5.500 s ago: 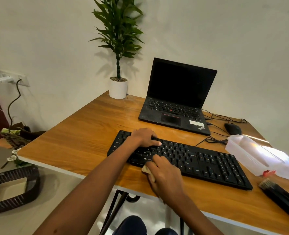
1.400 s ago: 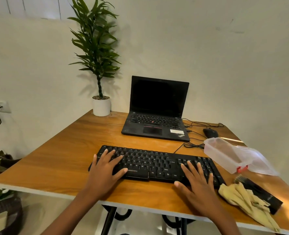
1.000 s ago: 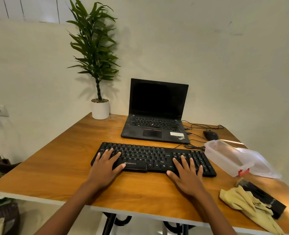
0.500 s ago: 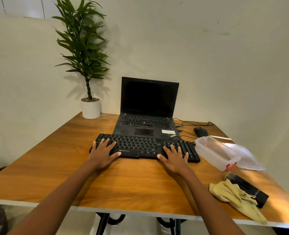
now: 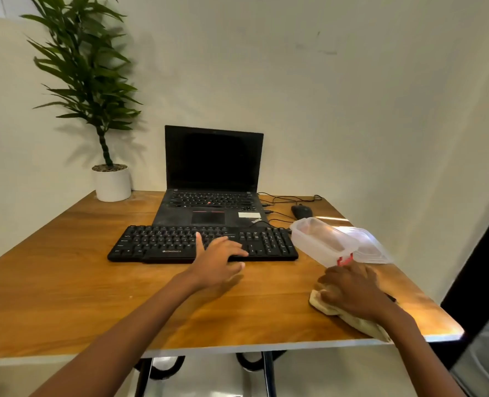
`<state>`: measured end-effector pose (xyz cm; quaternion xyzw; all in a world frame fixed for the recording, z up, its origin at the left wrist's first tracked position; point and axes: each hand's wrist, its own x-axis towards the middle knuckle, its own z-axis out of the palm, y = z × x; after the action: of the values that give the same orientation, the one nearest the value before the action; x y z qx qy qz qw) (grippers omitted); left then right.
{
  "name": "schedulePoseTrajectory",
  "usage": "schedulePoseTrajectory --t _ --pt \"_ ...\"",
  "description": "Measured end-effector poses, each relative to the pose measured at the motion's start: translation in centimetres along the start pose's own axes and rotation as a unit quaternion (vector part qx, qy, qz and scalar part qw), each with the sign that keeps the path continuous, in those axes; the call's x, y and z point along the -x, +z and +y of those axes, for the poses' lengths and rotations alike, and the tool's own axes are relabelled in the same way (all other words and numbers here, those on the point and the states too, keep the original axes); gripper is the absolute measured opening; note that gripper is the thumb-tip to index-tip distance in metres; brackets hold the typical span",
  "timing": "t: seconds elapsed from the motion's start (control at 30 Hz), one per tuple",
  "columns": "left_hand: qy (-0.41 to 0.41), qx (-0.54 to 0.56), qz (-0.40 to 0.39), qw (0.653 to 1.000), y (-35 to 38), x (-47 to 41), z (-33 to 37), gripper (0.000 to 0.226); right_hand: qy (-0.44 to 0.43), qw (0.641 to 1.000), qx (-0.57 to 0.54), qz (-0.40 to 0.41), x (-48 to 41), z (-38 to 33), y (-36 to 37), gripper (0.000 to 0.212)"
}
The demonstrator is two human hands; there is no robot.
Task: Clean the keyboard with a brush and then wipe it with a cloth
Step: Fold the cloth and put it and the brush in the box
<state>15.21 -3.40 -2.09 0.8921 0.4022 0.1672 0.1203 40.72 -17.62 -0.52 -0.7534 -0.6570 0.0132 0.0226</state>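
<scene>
**A:** What has changed in the last half second?

**B:** The right grip [image 5: 352, 290] has left the keyboard [image 5: 165, 245]. It now lies on the cloth [image 5: 365, 327] near the front right corner of the tabletop [image 5: 65, 282], fingers curled into the bunched fabric. The left grip [image 5: 217, 262] has slid to the middle of the keys and rests there with fingers flat, holding nothing.

**A:** And the keyboard?

**B:** It sits mid-tabletop, its back edge right up against the front of the laptop [image 5: 211, 167].

**A:** What does that mean for the job?

**B:** I'd say either one more wipe is coming or the tidying-up is starting. The brush is mostly hidden under that hand. A dark sliver just past it may be the brush.

**A:** Any containers?

**B:** A clear plastic box [image 5: 320, 242] stands just right of the keyboard, open and apparently empty. Its lid [image 5: 372, 247] lies beside it, toward the right edge.
</scene>
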Motion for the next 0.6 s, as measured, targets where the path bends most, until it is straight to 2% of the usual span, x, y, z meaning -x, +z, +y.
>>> schedulePoseTrajectory --t 0.1,0.2,0.33,0.5,0.6 --pt "0.024 0.029 -0.010 0.999 0.6 -0.8 2.8 0.033 -0.004 1.000 -0.020 0.014 0.5 0.9 0.7 0.038" --pt "0.035 0.067 -0.022 0.997 1.3 -1.2 4.8 0.029 -0.019 0.995 -0.069 0.072 0.9 1.3 1.0 0.027" --pt "0.054 0.193 -0.049 0.979 2.1 -0.9 7.2 0.030 -0.013 0.972 -0.202 0.117 1.3 1.2 0.0 0.012" --pt "0.085 0.353 -0.120 0.924 2.1 -0.4 10.6 0.055 -0.022 0.904 -0.406 0.130 2.1 0.4 -3.0 0.009" --pt "0.080 0.368 -0.106 0.920 1.0 -0.9 11.6 0.043 -0.027 0.856 -0.496 0.143 2.3 -0.4 -4.2 0.007"
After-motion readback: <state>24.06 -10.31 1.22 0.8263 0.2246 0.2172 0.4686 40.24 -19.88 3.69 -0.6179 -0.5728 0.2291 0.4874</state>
